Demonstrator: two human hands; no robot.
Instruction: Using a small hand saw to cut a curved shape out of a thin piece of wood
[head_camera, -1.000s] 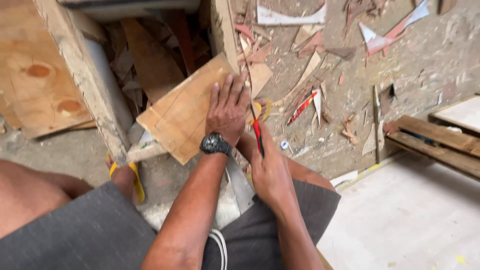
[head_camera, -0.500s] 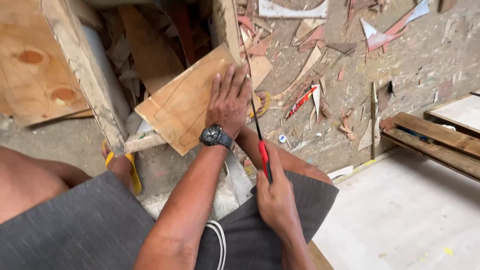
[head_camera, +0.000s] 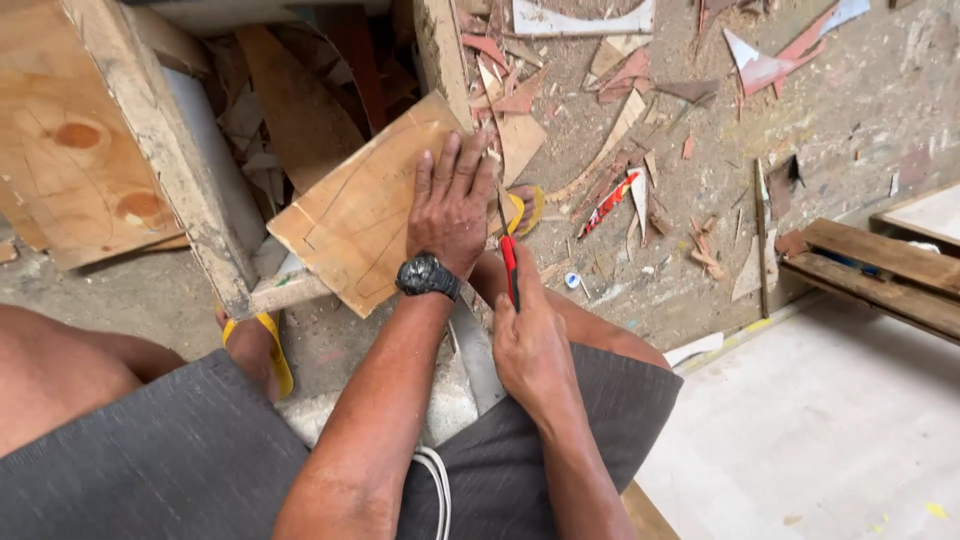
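Pressing down on a plywood piece (head_camera: 365, 215), I am keeping my left hand (head_camera: 452, 205) flat on it with the 4 fingers (head_camera: 462, 165) spread and released, gripping nothing. The board is lying tilted under my palm, its far corner pointing away from my fingertips and its near edge resting on a pale wooden beam (head_camera: 175, 180) off to the left of my wrist. I am wearing a black watch (head_camera: 428, 276) just behind that hand. My right hand (head_camera: 532, 345) is clenching a red-handled saw (head_camera: 508, 262), whose thin blade is running up just beside my left fingers at the board's right edge. Beyond my fingertips, wood scraps (head_camera: 520, 130) are littering the dusty floor (head_camera: 830, 120), and a yellow sandal (head_camera: 522, 212) is showing just right of the blade.
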